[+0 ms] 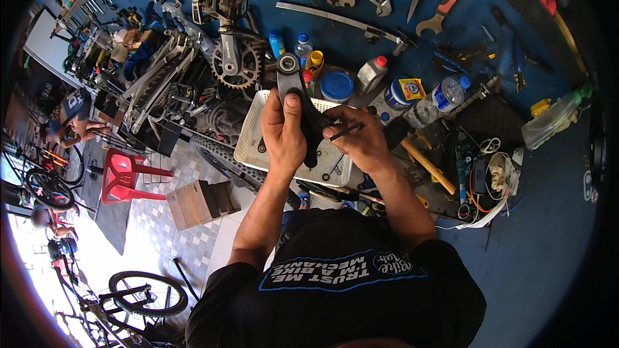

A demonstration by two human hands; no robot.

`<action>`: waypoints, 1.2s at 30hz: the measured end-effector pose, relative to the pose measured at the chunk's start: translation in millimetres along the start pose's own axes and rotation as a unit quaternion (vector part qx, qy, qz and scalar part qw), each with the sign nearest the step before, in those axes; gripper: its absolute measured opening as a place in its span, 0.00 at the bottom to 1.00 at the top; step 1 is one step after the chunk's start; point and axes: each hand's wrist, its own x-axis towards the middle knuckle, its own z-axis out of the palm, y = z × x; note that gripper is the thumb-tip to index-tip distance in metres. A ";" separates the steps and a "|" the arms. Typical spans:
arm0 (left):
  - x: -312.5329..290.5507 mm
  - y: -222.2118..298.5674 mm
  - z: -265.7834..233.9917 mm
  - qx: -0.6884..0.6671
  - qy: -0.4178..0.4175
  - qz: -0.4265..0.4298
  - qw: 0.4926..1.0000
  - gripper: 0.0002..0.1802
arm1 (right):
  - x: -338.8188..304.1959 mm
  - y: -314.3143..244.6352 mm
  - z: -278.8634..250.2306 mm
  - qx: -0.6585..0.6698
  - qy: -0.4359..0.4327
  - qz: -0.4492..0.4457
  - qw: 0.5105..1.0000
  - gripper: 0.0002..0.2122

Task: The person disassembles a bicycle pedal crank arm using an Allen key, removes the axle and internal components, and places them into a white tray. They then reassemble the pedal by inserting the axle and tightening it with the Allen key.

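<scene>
My left hand (285,130) is closed round a black bicycle linkage arm (297,84), its thumb pressed along the front. A round bearing (288,63) sits in the arm's upper end, above my fingers. My right hand (362,140) pinches a thin dark rod (347,131) like a hex key, close to the arm's lower pivot. Whether the rod's tip sits inside that pivot I cannot tell, as my fingers cover it. Beneath both hands is a cream plastic tray (244,143) with small loose parts in it.
Behind the tray stand a blue-lidded tub (336,85), a red-capped bottle (372,75) and a clear bottle (425,111). To the right lies a wooden-handled hammer (428,166). A crankset (233,58) is at the left. Tools hang on the blue wall. A red chair (122,177) and wooden box (196,205) occupy the floor.
</scene>
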 end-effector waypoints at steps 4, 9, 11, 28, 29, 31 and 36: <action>1.9 -4.8 -4.2 0.017 -0.019 -0.002 1.000 0.18 | 10.0 18.5 -3.1 -0.037 0.010 -0.114 0.993 0.15; 3.5 -14.8 -9.8 -0.005 -0.032 -0.046 0.998 0.17 | 7.2 13.8 -11.6 0.006 -0.040 0.002 0.999 0.16; 4.4 -15.5 -8.2 -0.014 -0.028 -0.070 0.997 0.17 | 8.8 23.5 -12.3 0.038 -0.040 -0.006 0.998 0.15; 4.6 10.3 -2.7 -0.147 -0.056 -0.305 0.939 0.25 | 1.2 -13.3 -21.3 -0.302 -0.019 -0.307 0.902 0.21; 4.9 11.8 -7.1 -0.168 -0.095 -0.328 0.925 0.26 | 1.6 -16.8 -23.1 -0.346 -0.025 -0.340 0.874 0.23; 7.3 12.2 -10.4 -0.126 -0.163 -0.368 0.907 0.30 | -0.4 -26.4 -24.7 -0.405 -0.052 -0.332 0.850 0.22; 1.0 3.1 -5.0 -0.272 -0.216 -0.427 0.835 0.55 | 8.5 -24.4 -29.1 -0.373 -0.015 -0.340 0.863 0.15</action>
